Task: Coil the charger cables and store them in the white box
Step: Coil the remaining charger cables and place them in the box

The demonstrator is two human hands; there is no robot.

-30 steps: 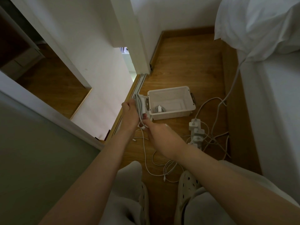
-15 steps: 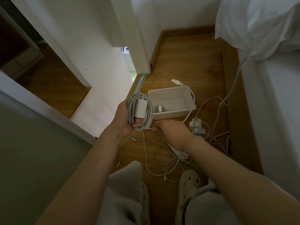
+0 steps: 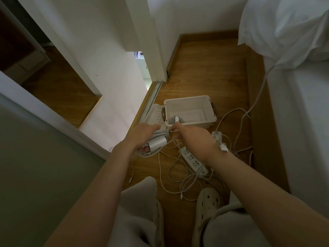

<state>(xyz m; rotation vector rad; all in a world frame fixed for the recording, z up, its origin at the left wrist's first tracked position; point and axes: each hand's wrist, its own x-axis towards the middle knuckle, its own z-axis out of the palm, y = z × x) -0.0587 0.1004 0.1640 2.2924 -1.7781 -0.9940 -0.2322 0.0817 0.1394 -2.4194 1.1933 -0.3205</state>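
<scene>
Left hand (image 3: 142, 135) grips the coiled charger cable (image 3: 156, 142); right hand (image 3: 193, 138) reaches alongside.

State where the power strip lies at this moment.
In the head view, the power strip lies on the wooden floor right of centre, just below the right hand, nearer the person than the white box, among loose cables.

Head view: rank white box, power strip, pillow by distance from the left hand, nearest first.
From the left hand:
1. white box, just ahead to its right.
2. power strip, on the floor under the right forearm.
3. pillow, far corner on the bed.
</scene>
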